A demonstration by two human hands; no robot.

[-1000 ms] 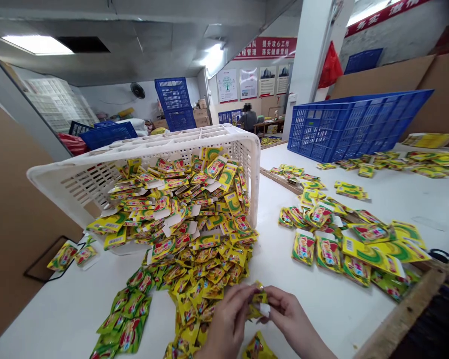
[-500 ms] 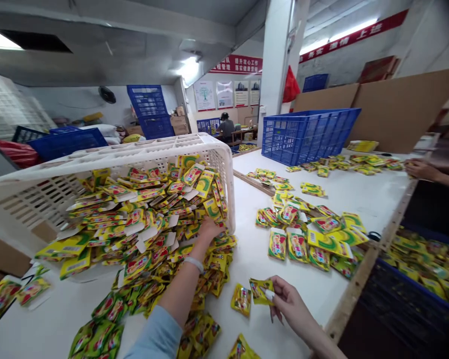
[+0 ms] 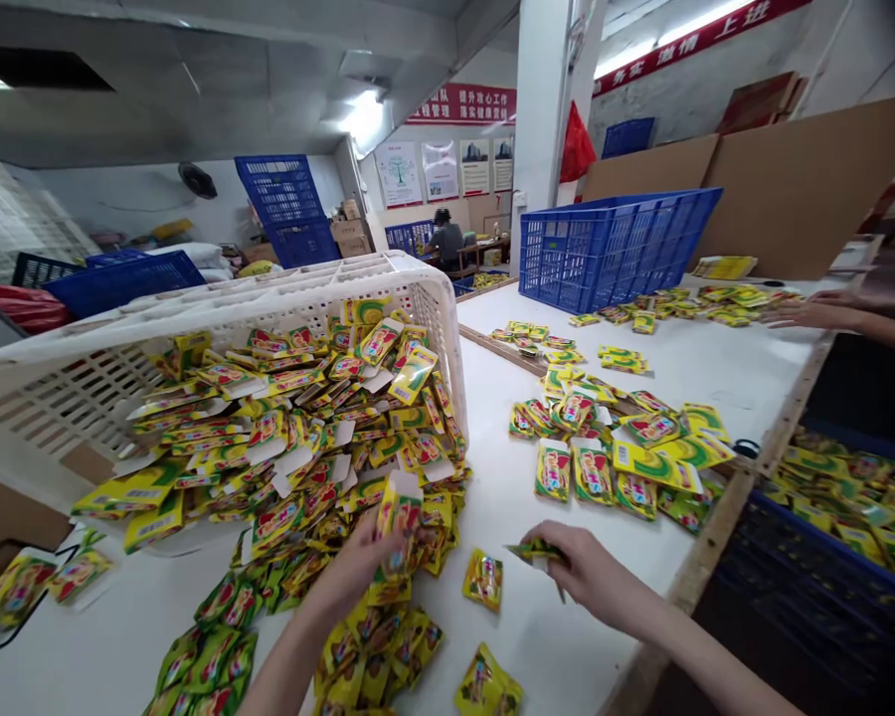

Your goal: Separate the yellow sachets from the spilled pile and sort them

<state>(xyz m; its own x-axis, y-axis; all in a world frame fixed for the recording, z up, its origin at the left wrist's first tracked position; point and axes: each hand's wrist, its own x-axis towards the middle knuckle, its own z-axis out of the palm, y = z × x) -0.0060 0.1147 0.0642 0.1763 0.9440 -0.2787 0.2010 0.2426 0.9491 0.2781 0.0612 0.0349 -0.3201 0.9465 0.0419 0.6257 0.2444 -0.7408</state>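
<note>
My left hand [image 3: 365,557] grips a small yellow-and-green carton [image 3: 401,512] with a white open flap, held up over the pile of packets. Over the white table my right hand [image 3: 578,562] pinches a small yellow-green packet [image 3: 538,552], seen nearly edge-on. A yellow sachet [image 3: 483,579] lies flat just left of that hand, and another sachet [image 3: 490,681] is nearer to me. Behind my left hand, a white plastic basket [image 3: 454,368] on its side spills flat cartons [image 3: 268,428]. Green sachets [image 3: 209,656] are heaped at the lower left.
Filled cartons [image 3: 593,472] lie in a group on the right of the table. Farther back stands a blue crate [image 3: 589,259]. A co-worker's hands [image 3: 816,310] reach in at far right, above a blue bin [image 3: 812,587] of packets. A wooden edge [image 3: 716,557] borders the table.
My left hand has come out of the basket's pile toward me, now with a carton in it. My right hand has turned the packet edge-on. The co-worker's hands have moved left.
</note>
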